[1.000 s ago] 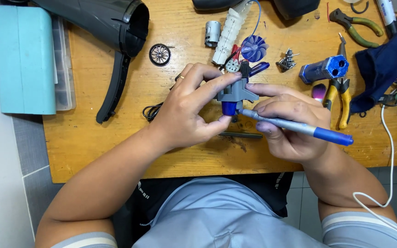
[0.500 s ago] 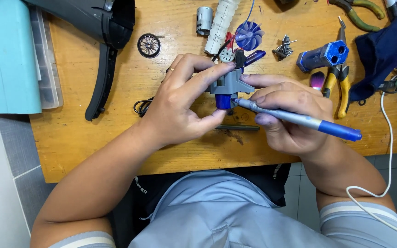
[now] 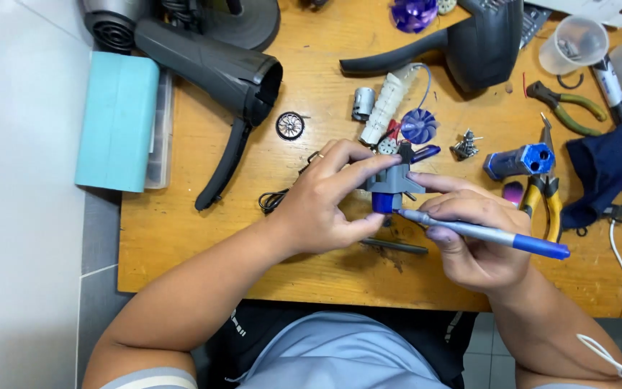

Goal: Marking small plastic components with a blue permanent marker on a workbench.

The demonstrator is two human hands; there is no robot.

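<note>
My left hand [image 3: 325,198] grips a small grey plastic part with a blue round end [image 3: 389,189], held just above the wooden table [image 3: 181,245]. My right hand [image 3: 473,238] holds a screwdriver with a grey shaft and blue handle [image 3: 491,234]; its tip meets the blue end of the grey part. A blue fan impeller [image 3: 417,125] and a white ribbed tube [image 3: 386,106] lie just beyond my hands. A thin dark rod [image 3: 396,246] rests on the table under them.
Black hair-dryer housings [image 3: 217,68] [image 3: 469,43] lie at the back. A teal box [image 3: 116,119] sits far left. Yellow-handled pliers [image 3: 547,205], a blue cylinder [image 3: 518,161], screws [image 3: 464,146], green pliers [image 3: 566,108], dark cloth [image 3: 602,173], a small wheel [image 3: 290,126] and a clear cup [image 3: 574,43] lie around.
The view has shifted so more of the table's back shows. Both hands keep their grip on the grey part and the screwdriver, tip still at the blue end.
</note>
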